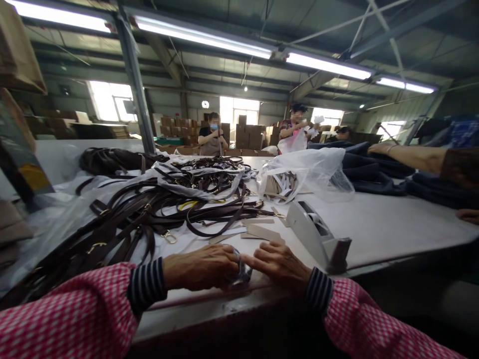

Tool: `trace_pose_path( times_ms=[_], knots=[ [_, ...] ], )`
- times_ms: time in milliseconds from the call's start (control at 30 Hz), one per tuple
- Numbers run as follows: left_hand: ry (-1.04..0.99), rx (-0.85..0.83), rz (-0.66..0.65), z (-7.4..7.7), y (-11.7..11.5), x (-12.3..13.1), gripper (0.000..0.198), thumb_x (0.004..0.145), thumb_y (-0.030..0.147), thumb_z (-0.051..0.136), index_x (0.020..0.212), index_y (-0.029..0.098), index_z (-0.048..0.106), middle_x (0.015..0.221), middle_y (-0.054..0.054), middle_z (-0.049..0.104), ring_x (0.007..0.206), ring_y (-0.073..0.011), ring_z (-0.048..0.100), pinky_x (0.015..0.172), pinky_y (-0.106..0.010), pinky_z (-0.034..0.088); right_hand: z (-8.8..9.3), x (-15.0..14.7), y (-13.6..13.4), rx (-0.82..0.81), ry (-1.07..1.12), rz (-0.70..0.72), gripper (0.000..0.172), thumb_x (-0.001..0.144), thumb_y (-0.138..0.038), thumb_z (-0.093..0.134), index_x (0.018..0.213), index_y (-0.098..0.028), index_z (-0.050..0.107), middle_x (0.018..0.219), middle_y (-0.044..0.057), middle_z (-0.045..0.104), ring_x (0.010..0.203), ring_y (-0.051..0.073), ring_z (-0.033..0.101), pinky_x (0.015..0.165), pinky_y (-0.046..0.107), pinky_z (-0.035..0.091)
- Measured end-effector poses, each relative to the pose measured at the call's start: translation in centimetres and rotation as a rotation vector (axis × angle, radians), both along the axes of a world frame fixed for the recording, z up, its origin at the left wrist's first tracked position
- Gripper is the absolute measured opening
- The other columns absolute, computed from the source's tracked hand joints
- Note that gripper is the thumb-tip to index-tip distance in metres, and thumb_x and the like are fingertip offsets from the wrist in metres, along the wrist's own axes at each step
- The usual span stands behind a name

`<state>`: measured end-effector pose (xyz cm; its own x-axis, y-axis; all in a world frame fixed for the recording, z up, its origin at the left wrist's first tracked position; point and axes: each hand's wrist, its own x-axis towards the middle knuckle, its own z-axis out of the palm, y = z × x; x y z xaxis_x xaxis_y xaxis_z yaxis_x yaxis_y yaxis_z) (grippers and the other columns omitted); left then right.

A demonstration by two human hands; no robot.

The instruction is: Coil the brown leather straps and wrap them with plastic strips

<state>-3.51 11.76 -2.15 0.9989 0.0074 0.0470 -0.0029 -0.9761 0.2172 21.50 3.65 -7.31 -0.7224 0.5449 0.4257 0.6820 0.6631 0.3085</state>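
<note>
A clear piece (pixel 242 273) is held at the desk (pixel 374 224) edge, just left of the dispenser (pixel 318 234), probably to keep tape within reach. It is pinched by the curled fingers of the left hand (pixel 202 267) and touched by the flat, pressed-together fingers of the right hand (pixel 280 264). Farther left, straps (pixel 149 209) are heaped.

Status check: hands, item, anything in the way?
Left hand grip closed on clear plastic at table edge. Right hand fingertips touching it, grip unclear. Tape dispenser just right; straps piled left, apart.

Straps (pixel 149 209) left, tape dispenser (pixel 318 234) right
</note>
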Motion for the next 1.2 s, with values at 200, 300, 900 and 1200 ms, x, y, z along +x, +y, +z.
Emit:
trace_pose_path(
  times_ms=[200,300,900,1200],
  knots=[
    [0.02,0.099,-0.043,1.0,0.3,0.7,0.017,0.09,0.013,0.075,0.084,0.021,0.061,0.098,-0.005,0.07,0.094,-0.0231,0.057,0.081,-0.033,0.041,-0.3,0.3,0.8,-0.094,-0.091,0.028,0.03,0.11,-0.021,0.044,0.138,-0.019,0.053,0.094,0.003,0.067,0.082,0.019,0.057,0.065,0.036,0.036],
    [-0.031,0.149,-0.037,1.3,0.4,0.7,0.019,0.087,0.003,0.069,0.086,0.021,0.062,0.103,-0.007,0.068,0.096,-0.0239,0.053,0.081,-0.034,0.041,-0.4,-0.1,0.9,-0.151,-0.076,0.026,0.019,0.11,-0.023,0.046,0.121,-0.018,0.06,0.095,0.003,0.068,0.086,0.019,0.057,0.066,0.036,0.036],
    [-0.253,-0.062,0.132,-3.4,0.9,-3.0,0.037,0.088,0.011,0.074,0.121,0.026,0.066,0.162,-0.013,0.04,0.153,-0.0353,0.025,0.118,-0.06,0.035,1.3,-0.9,1.5,-0.422,0.111,-0.126,0.039,0.098,-0.013,0.061,0.135,-0.022,0.056,0.105,0.004,0.072,0.096,0.02,0.066,0.079,0.03,0.046],
    [-0.086,0.108,0.265,-1.7,2.2,-4.1,0.043,0.083,0.015,0.079,0.123,0.027,0.069,0.157,-0.01,0.045,0.147,-0.0372,0.035,0.119,-0.056,0.033,0.1,-3.8,3.6,-0.324,0.043,-0.072,0.01,0.102,-0.02,0.061,0.094,-0.02,0.066,0.095,0.003,0.071,0.085,0.019,0.061,0.071,0.03,0.043]
  ],
)
